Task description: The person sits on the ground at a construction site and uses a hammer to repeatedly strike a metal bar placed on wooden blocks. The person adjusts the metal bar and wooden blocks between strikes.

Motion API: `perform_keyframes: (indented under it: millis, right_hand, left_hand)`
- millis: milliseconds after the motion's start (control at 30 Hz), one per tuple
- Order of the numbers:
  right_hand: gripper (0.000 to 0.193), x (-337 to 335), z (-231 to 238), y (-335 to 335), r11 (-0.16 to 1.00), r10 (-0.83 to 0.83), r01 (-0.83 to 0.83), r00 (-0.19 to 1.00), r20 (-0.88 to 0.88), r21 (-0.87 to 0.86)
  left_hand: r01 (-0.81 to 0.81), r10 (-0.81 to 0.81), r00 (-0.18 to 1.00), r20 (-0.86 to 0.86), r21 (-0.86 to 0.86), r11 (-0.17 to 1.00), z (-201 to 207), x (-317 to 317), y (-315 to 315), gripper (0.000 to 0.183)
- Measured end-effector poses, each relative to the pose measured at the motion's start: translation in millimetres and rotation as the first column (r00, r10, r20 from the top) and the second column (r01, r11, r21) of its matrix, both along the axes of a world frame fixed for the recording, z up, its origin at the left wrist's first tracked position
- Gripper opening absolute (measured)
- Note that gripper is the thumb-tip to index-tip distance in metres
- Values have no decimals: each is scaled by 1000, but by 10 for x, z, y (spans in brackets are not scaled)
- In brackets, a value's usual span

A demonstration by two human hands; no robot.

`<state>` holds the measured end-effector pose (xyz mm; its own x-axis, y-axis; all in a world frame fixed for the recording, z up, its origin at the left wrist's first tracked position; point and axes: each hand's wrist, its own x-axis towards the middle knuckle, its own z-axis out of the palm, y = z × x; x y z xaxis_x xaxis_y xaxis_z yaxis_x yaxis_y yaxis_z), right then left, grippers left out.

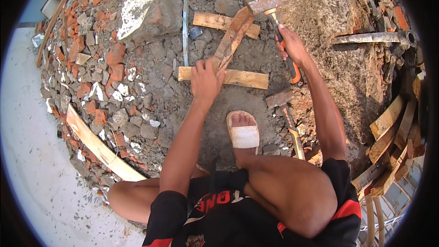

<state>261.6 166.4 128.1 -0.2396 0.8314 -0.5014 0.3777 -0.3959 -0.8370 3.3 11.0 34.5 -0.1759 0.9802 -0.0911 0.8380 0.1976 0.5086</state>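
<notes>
A person squats on rubble-strewn ground, both arms reaching forward. The left hand [206, 81] holds the near end of a thick, brown, rough wooden beam [232, 38], its fingers and thumb on the wood. The beam slants away to the upper right, crossing two short, pale, flat wooden strips: a nearer strip [247, 78], just beside the left hand, and a farther strip [214, 19], close to the beam's other end.

The right hand [292, 45] is wrapped around the black-and-orange handle of a hammer with a worn, rusty metal head [284, 36]. That head is at the far end of the beam; whether they touch is unclear.

A second hammer with a dark, blocky head and black-and-orange handle [291, 126] lies on the ground to the right of a foot in a white sandal [244, 135]. Left of the strips runs a narrow, pale blue rod [185, 23]. Broken red brick and grey rubble [116, 71] spreads farther left, and stacked, split timber [388, 132] sits at far right.
</notes>
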Motion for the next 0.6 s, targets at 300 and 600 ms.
perform_keyframes:
  millis: [300, 600]
  right_hand:
    - [54, -56, -10, -1, 940, 333, -314, 930, 155, -135]
    - [56, -170, -128, -240, 886, 435, -376, 875, 210, -269]
  left_hand:
    - [-4, 4, 1000, -6, -33, 999, 31, -20, -33, 59]
    - [17, -17, 999, 28, 21, 1000, 0, -43, -8, 56]
